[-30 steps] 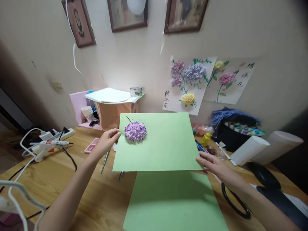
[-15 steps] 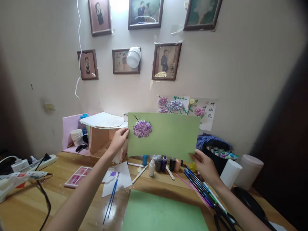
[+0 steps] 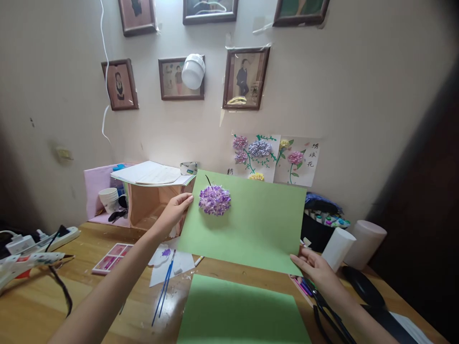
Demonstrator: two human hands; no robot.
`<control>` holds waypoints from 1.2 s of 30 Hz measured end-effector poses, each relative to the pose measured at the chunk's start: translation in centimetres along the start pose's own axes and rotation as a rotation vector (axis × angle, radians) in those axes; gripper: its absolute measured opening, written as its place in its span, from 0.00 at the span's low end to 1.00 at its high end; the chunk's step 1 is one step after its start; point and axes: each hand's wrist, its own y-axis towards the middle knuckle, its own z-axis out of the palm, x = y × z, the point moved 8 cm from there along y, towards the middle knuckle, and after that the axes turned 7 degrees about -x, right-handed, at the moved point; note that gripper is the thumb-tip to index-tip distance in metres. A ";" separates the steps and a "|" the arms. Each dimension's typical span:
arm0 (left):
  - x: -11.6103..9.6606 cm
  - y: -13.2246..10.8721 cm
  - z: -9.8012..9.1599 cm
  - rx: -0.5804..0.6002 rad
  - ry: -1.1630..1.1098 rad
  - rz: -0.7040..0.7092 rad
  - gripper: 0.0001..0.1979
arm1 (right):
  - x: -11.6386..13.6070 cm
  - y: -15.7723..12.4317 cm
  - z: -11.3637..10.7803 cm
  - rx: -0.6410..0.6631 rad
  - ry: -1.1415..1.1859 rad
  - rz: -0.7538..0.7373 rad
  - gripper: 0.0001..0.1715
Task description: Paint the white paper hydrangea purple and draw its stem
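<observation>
I hold up a sheet of light green paper point(image 3: 258, 224) above the table, tilted back. A raised purple and white flower point(image 3: 215, 200) with a short dark stem line sits in its upper left part. My left hand point(image 3: 180, 205) pinches the sheet's left edge, thumb and fingers closed on it. Lower down, my right hand point(image 3: 311, 264) grips the bottom right corner. Below the held sheet, a second green sheet point(image 3: 242, 310) lies flat on the table.
Two thin blue brushes point(image 3: 165, 289) lie on white paper at left, near a pink paint box point(image 3: 114, 258). A glue gun point(image 3: 32, 263) and power strip are far left. Scissors point(image 3: 332, 315) and pens lie at right, beside white rolls point(image 3: 339, 248). Flower pictures point(image 3: 260, 153) hang behind.
The held green sheet has tipped back and come lower on its right side, with my right hand moving down. It now covers the paint bottles behind it. The view has tilted down slightly.
</observation>
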 end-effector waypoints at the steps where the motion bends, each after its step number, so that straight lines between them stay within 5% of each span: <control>1: 0.4 -0.3 0.2 0.026 -0.012 -0.029 0.30 | -0.5 -0.5 0.0 0.017 0.021 0.034 0.24; 9: 2.6 -3.4 1.3 0.216 -0.036 -0.214 0.26 | -4.2 -4.3 -0.3 0.135 0.051 0.193 0.33; 13: 4.3 -6.2 1.4 0.318 0.022 -0.297 0.20 | -5.0 -6.4 -0.6 0.241 0.008 0.228 0.29; 21: 12.8 -12.8 1.0 0.500 0.093 -0.546 0.17 | -8.2 -9.2 -2.7 0.210 0.017 0.414 0.27; 27: 16.2 -13.3 1.2 0.454 0.158 -0.582 0.20 | -9.2 -10.7 -1.6 0.425 -0.100 0.489 0.27; 36: 17.3 -11.0 1.3 0.224 0.284 -0.400 0.30 | -10.4 -10.6 -1.1 0.315 -0.209 0.479 0.30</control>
